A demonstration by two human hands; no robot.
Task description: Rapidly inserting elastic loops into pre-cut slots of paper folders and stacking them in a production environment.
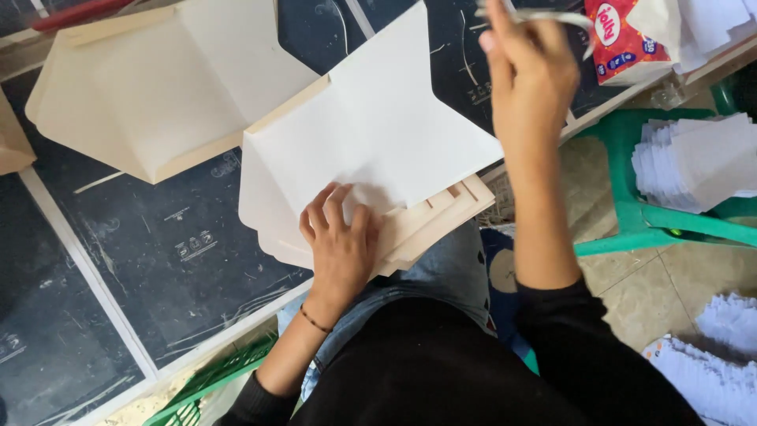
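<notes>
My left hand [341,237] lies flat on a white cut paper sheet [378,130] that tops a stack of similar cream sheets [430,221] at the near edge of a dark board table [173,244]. Its fingers press the sheet's near edge. My right hand [530,67] is raised at the top of the view, fingers closed on a thin white strip or small tool [552,17] that runs off toward the right; what it is exactly cannot be told. A second thick stack of cream cut sheets [158,87] sits at the far left of the table.
A red and white packet [619,39] lies at the far right of the table. A green plastic stool [631,213] carries a pile of white paper pieces [698,162]. More white paper [721,355] lies on the tiled floor. A green crate [205,386] sits below the table edge.
</notes>
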